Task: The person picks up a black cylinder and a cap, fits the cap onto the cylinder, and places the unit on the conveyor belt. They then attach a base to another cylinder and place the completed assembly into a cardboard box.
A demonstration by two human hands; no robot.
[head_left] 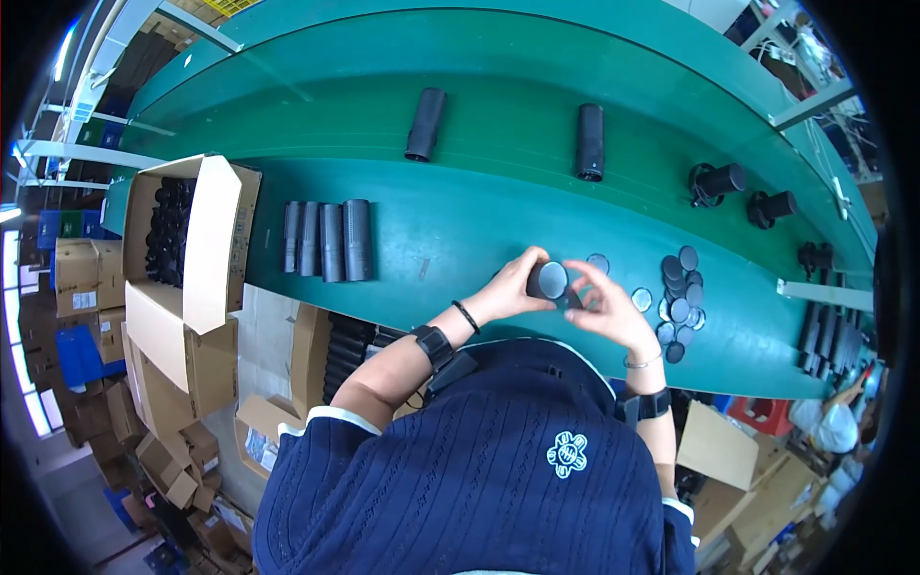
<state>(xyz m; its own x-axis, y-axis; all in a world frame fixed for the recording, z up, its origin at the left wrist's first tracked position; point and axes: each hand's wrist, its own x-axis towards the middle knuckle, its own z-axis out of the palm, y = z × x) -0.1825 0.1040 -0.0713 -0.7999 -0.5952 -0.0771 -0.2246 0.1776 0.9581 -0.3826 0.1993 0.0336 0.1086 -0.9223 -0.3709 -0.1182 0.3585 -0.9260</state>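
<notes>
My left hand (510,290) is closed around a black cylinder (535,284), which points up toward me. Its upper end shows a round grey face. Close beside it on the right, my right hand (610,311) is curled, with a small dark piece (573,297) at its fingertips. Slight blur hides what kind of piece that is. Right of my hands, several round black and clear discs (679,310) lie loosely heaped on the green table (431,220). A single disc (599,263) lies just beyond my right hand.
Several black ribbed tubes (331,241) stand in a row at the left, by an open carton (213,249) of black parts. Two tubes (426,125) rest on the green strip beyond. Black fittings (717,182) are at the right, near more black tubes (832,335).
</notes>
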